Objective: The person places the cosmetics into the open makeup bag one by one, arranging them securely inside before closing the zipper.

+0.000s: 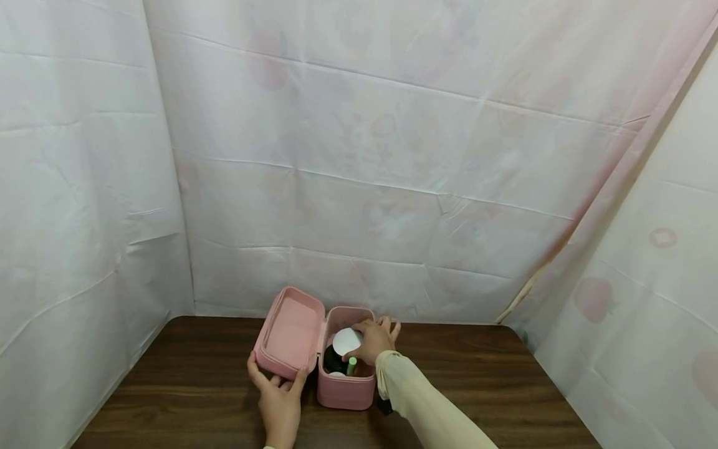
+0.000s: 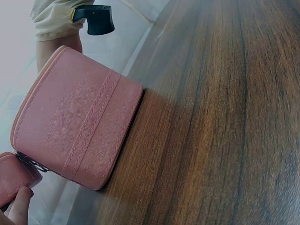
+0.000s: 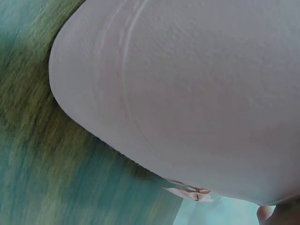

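Observation:
A pink zippered cosmetic case (image 1: 346,395) stands on the table with its lid (image 1: 293,330) swung out to the left. My left hand (image 1: 279,406) grips the lid's near edge, thumb and fingers spread along it. Inside the case, my right hand (image 1: 374,343) pinches a white round flat-topped item (image 1: 345,342) at its right side. Below that item lie a dark round object (image 1: 333,360) and a small green-topped tube (image 1: 351,365). In the left wrist view, the case's stitched side (image 2: 79,112) shows, with the left thumb (image 2: 21,204) on the lid.
The dark wood table (image 1: 477,374) carries the case close to its back edge. Pale printed curtains (image 1: 359,187) hang behind and along both sides. A black device (image 2: 99,21) is strapped at the right wrist. Pink case wall (image 3: 187,93) fills most of the right wrist view.

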A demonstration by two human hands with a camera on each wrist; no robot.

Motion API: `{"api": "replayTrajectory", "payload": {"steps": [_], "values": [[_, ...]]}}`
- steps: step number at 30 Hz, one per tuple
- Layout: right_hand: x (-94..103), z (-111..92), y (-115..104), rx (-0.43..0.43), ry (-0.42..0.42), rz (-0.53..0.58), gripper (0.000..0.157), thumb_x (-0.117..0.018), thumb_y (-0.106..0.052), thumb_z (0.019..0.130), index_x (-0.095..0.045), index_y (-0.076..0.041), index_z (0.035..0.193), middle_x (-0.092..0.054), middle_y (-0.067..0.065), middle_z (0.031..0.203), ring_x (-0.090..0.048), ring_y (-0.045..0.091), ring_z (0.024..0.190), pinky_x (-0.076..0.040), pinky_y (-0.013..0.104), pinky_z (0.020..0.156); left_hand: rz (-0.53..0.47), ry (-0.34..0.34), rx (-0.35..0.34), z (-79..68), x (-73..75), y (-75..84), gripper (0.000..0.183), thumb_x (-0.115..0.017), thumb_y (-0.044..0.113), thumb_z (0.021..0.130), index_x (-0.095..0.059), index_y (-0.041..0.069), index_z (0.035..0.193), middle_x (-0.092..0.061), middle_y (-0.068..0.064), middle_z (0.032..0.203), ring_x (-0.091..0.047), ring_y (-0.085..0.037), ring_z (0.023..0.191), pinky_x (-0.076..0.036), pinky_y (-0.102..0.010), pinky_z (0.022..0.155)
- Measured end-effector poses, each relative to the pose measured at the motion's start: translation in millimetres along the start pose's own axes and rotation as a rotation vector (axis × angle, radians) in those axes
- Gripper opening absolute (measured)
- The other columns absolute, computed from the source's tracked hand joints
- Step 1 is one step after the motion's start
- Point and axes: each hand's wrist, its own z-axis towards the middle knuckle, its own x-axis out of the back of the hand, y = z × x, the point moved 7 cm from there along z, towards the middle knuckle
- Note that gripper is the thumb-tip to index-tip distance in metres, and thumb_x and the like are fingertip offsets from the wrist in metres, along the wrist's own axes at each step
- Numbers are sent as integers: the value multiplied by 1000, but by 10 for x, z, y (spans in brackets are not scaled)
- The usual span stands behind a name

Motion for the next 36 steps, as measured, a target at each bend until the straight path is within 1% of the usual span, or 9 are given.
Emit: {"api": "replayTrajectory", "payload": {"steps": [6, 9, 13, 15, 17, 21, 25, 29, 36], "values": [[-25, 11, -1, -5, -60, -39, 75, -92, -54, 54, -72, -25, 120, -66, 2, 120, -38, 41, 123, 2, 74, 108, -17, 2, 0, -4, 1, 14, 109, -78, 25, 86, 6, 43, 153, -63, -33, 118, -71, -32, 90, -53, -20, 67], [-21, 11, -10, 7, -66, -62, 74, -91, -55, 54, -72, -27, 119, -66, 1, 123, -38, 42, 124, 2, 75, 107, -30, 1, -3, -11, 2, 20, 109, -79, 26, 85, 5, 43, 153, -62, -33, 118, -70, -33, 91, -53, -20, 67], [-1, 2, -31, 30, -63, -100, 73, -90, -58, 54, -72, -29, 119, -66, -1, 123, -40, 41, 122, 2, 76, 106, -27, 1, -5, -3, -5, 19, 109, -79, 25, 85, 4, 40, 154, -63, -32, 117, -71, -32, 90, -53, -20, 67], [5, -3, -43, 47, -67, -139, 74, -87, -61, 55, -72, -30, 120, -66, -2, 122, -42, 40, 121, 2, 77, 106, -26, -3, -5, 6, -10, 17, 109, -78, 25, 86, 5, 38, 154, -63, -33, 118, -71, -31, 89, -53, -20, 66], [1, -9, -54, 67, -77, -176, 75, -85, -65, 55, -72, -31, 120, -67, -3, 121, -43, 40, 121, 3, 77, 106, -25, -8, 3, 13, -15, 5, 109, -78, 24, 86, 5, 39, 154, -62, -33, 119, -71, -30, 88, -53, -20, 66], [-58, -20, -47, 96, -109, -239, 76, -79, -73, 56, -71, -35, 122, -66, -6, 121, -42, 41, 127, 5, 76, 107, -32, -14, 22, 11, -15, -21, 109, -78, 22, 86, 6, 39, 154, -61, -34, 122, -70, -32, 89, -53, -20, 66], [-93, -17, -46, 112, -118, -230, 77, -79, -74, 57, -70, -35, 122, -67, -6, 119, -39, 42, 129, 8, 76, 106, -27, -8, 20, 8, -6, -10, 110, -79, 23, 86, 6, 39, 154, -60, -35, 121, -70, -34, 90, -53, -21, 66], [-90, -17, -78, 118, -112, -215, 77, -80, -72, 56, -70, -35, 123, -68, -4, 119, -36, 45, 132, 11, 76, 105, -9, -6, 10, 23, 8, 7, 111, -79, 26, 86, 7, 40, 154, -59, -37, 122, -70, -36, 92, -53, -24, 66], [-29, -55, -146, 100, -125, -226, 77, -82, -70, 56, -69, -36, 124, -67, -2, 122, -29, 51, 138, 8, 77, 106, -17, -4, -4, 19, 10, 19, 111, -79, 26, 85, 7, 40, 154, -58, -38, 122, -69, -37, 92, -53, -24, 66]]}}
